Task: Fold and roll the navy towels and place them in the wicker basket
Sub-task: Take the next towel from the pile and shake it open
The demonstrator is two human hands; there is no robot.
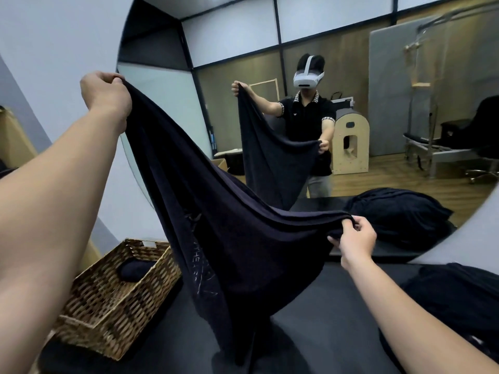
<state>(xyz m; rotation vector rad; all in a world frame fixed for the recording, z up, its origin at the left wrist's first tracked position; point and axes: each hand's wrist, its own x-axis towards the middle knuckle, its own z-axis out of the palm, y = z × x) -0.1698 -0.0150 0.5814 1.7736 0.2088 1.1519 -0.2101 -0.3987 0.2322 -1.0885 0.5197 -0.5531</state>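
Towel blocks table — basket left, towel pile right; hangs creased, left hand and right hand pinching corners.

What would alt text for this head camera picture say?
Two hands hold a navy towel spread in the air, left hand high, right hand lower. A wicker basket holding one rolled towel sits below left; a mirror faces them.

You hold a soft, matt cloth towel. The basket is rough woven wicker. The mirror is shiny glass.
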